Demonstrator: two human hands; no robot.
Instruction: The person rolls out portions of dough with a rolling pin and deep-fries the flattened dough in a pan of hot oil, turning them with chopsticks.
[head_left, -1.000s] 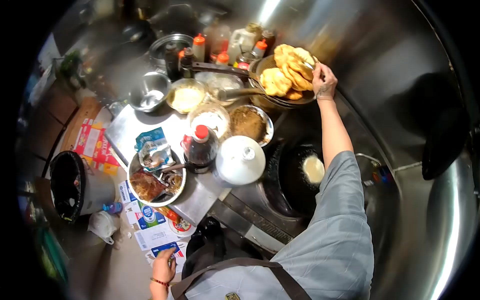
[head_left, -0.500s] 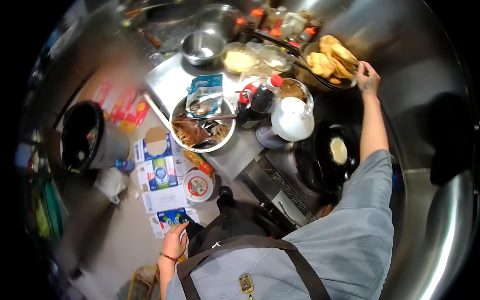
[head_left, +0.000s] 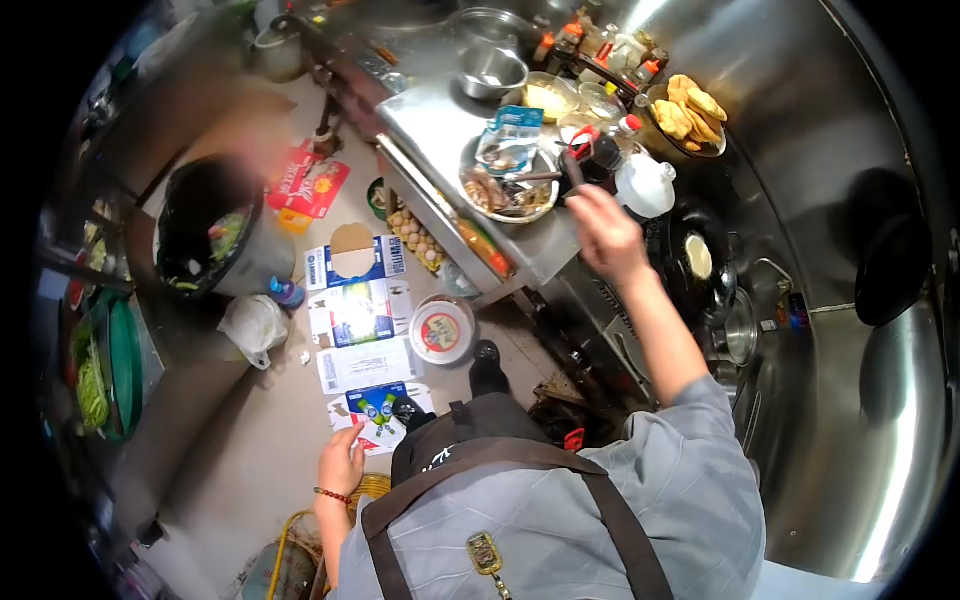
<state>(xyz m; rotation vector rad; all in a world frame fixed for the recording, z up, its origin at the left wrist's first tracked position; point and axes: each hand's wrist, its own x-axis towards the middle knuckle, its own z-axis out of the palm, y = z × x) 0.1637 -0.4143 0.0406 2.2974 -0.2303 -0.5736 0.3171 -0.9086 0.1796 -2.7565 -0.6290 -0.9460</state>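
Note:
My right hand [head_left: 605, 235], smeared by motion, is over the edge of the steel counter, close to the dark cola bottle [head_left: 600, 155]. Its fingers are too blurred to show whether they hold anything. Just left is a white-rimmed bowl [head_left: 515, 217] with a blue pouch [head_left: 510, 138], brown contents and a handle in it. A pale round piece of dough [head_left: 698, 257] lies in the black pan [head_left: 712, 298] right of that hand. Golden fried pieces [head_left: 690, 108] fill a bowl at the back right. My left hand [head_left: 342, 465] hangs low, empty, with fingers loosely apart.
A white lidded tub [head_left: 442, 332] and flattened cartons [head_left: 370, 362] lie on the floor by my feet. A large bin [head_left: 262, 255] and a white plastic bag [head_left: 255, 325] stand left. Beside the pan is a white-topped container [head_left: 645, 187]. Eggs [head_left: 415, 238] sit under the counter.
My right hand has left the rim of the bowl of fried pieces and come back left and down toward the counter edge. The view has shifted. My left hand stays low.

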